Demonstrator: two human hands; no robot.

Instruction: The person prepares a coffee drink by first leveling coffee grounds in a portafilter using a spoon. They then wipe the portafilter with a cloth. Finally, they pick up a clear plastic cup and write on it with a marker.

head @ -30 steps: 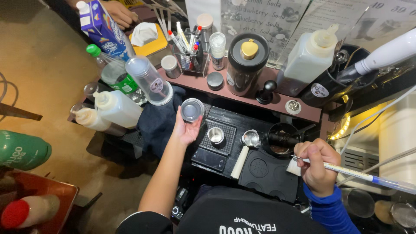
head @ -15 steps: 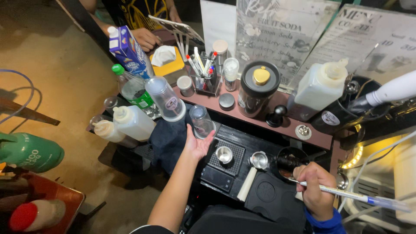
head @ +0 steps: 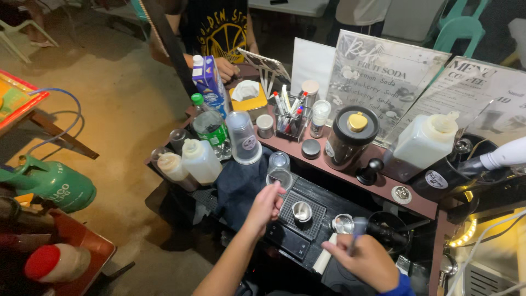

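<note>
Drink preparation, cup-fetching step: the left hand (head: pixel 267 204), fingers curled around a clear plastic cup (head: pixel 279 169) above the black scale (head: pixel 298 219), must next seat it level, while the right hand (head: pixel 366 257) pinches a thin stirrer.

At a night drinks stall, a person's left hand (head: pixel 267 204) grips a clear plastic cup (head: pixel 279 169); at four o'clock, the right hand (head: pixel 366 259) holds a portafilter (head: pixel 345 223) beside a small metal cup (head: pixel 302 211).
</note>
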